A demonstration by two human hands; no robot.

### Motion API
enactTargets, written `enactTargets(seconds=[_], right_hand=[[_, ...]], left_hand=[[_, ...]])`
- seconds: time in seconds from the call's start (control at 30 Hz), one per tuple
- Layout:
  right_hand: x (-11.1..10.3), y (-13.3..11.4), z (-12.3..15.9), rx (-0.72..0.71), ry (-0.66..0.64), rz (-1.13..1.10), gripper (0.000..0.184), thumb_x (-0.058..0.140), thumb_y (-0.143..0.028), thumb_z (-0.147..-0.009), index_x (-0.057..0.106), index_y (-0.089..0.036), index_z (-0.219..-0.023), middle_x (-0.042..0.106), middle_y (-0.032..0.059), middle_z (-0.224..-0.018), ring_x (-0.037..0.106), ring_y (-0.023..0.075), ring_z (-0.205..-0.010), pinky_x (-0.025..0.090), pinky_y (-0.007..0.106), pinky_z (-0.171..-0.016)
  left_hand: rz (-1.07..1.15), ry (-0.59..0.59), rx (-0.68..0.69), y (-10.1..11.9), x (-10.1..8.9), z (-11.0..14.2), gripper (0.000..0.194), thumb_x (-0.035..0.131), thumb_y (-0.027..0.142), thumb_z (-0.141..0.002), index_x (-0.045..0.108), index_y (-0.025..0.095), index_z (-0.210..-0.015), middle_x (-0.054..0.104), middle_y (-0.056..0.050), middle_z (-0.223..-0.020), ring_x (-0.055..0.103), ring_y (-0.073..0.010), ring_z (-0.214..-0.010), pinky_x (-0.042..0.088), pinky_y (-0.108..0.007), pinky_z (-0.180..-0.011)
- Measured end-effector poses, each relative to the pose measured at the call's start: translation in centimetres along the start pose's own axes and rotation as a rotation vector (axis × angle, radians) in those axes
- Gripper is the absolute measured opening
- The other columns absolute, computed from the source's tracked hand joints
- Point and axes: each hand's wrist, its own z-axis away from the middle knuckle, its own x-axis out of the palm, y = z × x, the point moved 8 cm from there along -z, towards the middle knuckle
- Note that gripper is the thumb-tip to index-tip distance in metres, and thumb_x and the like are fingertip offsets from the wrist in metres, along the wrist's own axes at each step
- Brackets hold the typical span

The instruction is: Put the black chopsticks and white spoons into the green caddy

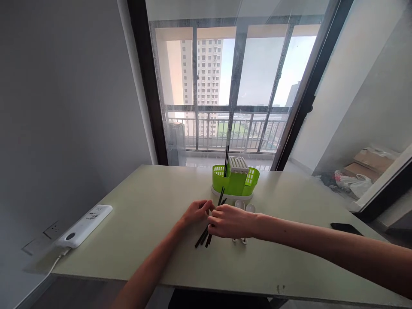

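Observation:
Several dark chopsticks (201, 238) run slantwise over the table in front of me, passing under my hands. Curled over their middle is my right hand (225, 221), its fingers closed on them. My left hand (198, 212) is right beside it, fingers bent and drawn together at the chopsticks; its fingertips are partly hidden, so what they pinch cannot be made out. Two white spoons (239, 204) lie just beyond my right wrist, their handles passing beneath the forearm. Behind them stands a green utensil holder (236, 185) with a white slotted top and dark chopsticks (226, 161) upright in its left compartment.
The pale table (144, 223) reaches to a glass door at the back. A white power strip (85, 225) with a cable lies along the left edge. At the right edge is a black phone-like object (346, 228). Cardboard boxes (370, 165) and bags are beyond the glass.

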Motion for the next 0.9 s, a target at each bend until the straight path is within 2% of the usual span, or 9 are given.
enactTargets(seconds=[0.1, 0.2, 0.33, 0.43, 0.53, 0.6, 0.7, 0.8, 0.9], right_hand=[[-0.8, -0.2, -0.7, 0.000, 0.049, -0.006, 0.022, 0.050, -0.005, -0.097, 0.065, -0.018, -0.088, 0.066, 0.0031, -0.086, 0.060, 0.0164, -0.074, 0.037, 0.032, -0.063], [-0.8, -0.1, -1.1, 0.002, 0.093, -0.013, 0.023, 0.049, -0.007, -0.099, 0.067, -0.018, -0.090, 0.065, 0.0027, -0.086, 0.059, 0.0161, -0.075, 0.037, 0.032, -0.062], [-1.0, 0.5, -1.1, 0.002, 0.138, -0.007, 0.027, 0.047, -0.008, -0.100, 0.068, -0.019, -0.089, 0.065, 0.0025, -0.090, 0.058, 0.0144, -0.078, 0.040, 0.031, -0.067], [-1.2, 1.2, -1.1, 0.008, 0.134, 0.008, 0.025, 0.048, -0.009, -0.101, 0.069, -0.020, -0.091, 0.066, 0.0025, -0.094, 0.058, 0.0142, -0.081, 0.041, 0.030, -0.069], [-1.2, 1.9, -0.9, 0.022, 0.147, 0.019, 0.023, 0.048, -0.010, -0.101, 0.068, -0.020, -0.095, 0.067, 0.0034, -0.102, 0.059, 0.0149, -0.088, 0.043, 0.029, -0.071], [-1.2, 2.7, -0.7, 0.040, 0.171, 0.010, 0.022, 0.047, -0.011, -0.103, 0.066, -0.021, -0.109, 0.065, 0.0060, -0.119, 0.060, 0.0152, -0.095, 0.046, 0.028, -0.075], [-1.1, 4.9, -0.1, 0.139, 0.199, -0.045, 0.028, 0.047, -0.013, -0.102, 0.059, -0.022, -0.126, 0.057, 0.0100, -0.138, 0.061, 0.0167, -0.102, 0.049, 0.030, -0.080], [-0.8, 8.0, 0.4, 0.302, 0.227, -0.154, 0.027, 0.050, -0.014, -0.099, 0.062, -0.021, -0.122, 0.060, 0.0096, -0.133, 0.065, 0.0174, -0.096, 0.050, 0.031, -0.081], [-0.4, 11.2, 0.7, 0.489, 0.295, -0.338, 0.022, 0.054, -0.021, -0.099, 0.065, -0.022, -0.118, 0.067, 0.0067, -0.120, 0.067, 0.0164, -0.089, 0.049, 0.029, -0.075]], left_hand=[[0.314, -0.141, -0.069, 0.5, 0.5, 0.5, 0.074, 0.035, 0.074, -0.095, 0.075, 0.011, -0.093, 0.074, -0.008, -0.084, 0.065, -0.0186, -0.078, 0.049, -0.027, -0.071], [0.720, -0.229, -0.147, 0.7, 0.9, 1.1, 0.059, 0.064, 0.068, -0.085, 0.073, 0.009, -0.089, 0.068, -0.006, -0.074, 0.059, -0.0136, -0.066, 0.044, -0.023, -0.061], [0.858, -0.184, -0.135, 0.5, 0.0, 1.1, 0.047, 0.083, 0.053, -0.074, 0.063, 0.012, -0.068, 0.051, 0.004, -0.058, 0.043, -0.0056, -0.051, 0.034, -0.020, -0.051], [0.881, -0.129, -0.117, 0.5, -0.7, 0.9, 0.045, 0.084, 0.050, -0.074, 0.061, 0.013, -0.067, 0.052, 0.003, -0.059, 0.046, -0.0064, -0.052, 0.038, -0.021, -0.053], [0.898, -0.027, -0.089, 0.3, -2.0, 0.6, 0.041, 0.084, 0.049, -0.075, 0.067, 0.012, -0.073, 0.062, 0.000, -0.066, 0.055, -0.0091, -0.057, 0.044, -0.023, -0.059], [0.913, 0.079, -0.061, 0.0, -3.4, 0.4, 0.038, 0.082, 0.049, -0.076, 0.070, 0.014, -0.078, 0.068, -0.002, -0.073, 0.061, -0.0103, -0.064, 0.048, -0.023, -0.065], [0.892, 0.314, -0.008, -0.6, -6.1, 0.2, 0.033, 0.083, 0.046, -0.077, 0.073, 0.016, -0.087, 0.076, -0.002, -0.084, 0.069, -0.0128, -0.075, 0.053, -0.026, -0.079], [0.732, 0.586, 0.022, -0.8, -8.6, 0.9, 0.037, 0.086, 0.044, -0.072, 0.075, 0.014, -0.092, 0.079, -0.007, -0.087, 0.074, -0.0205, -0.082, 0.057, -0.037, -0.089], [0.528, 0.646, 0.022, -0.2, -9.0, 1.1, 0.041, 0.086, 0.045, -0.071, 0.075, 0.013, -0.095, 0.081, -0.009, -0.087, 0.077, -0.0255, -0.083, 0.059, -0.043, -0.090]])
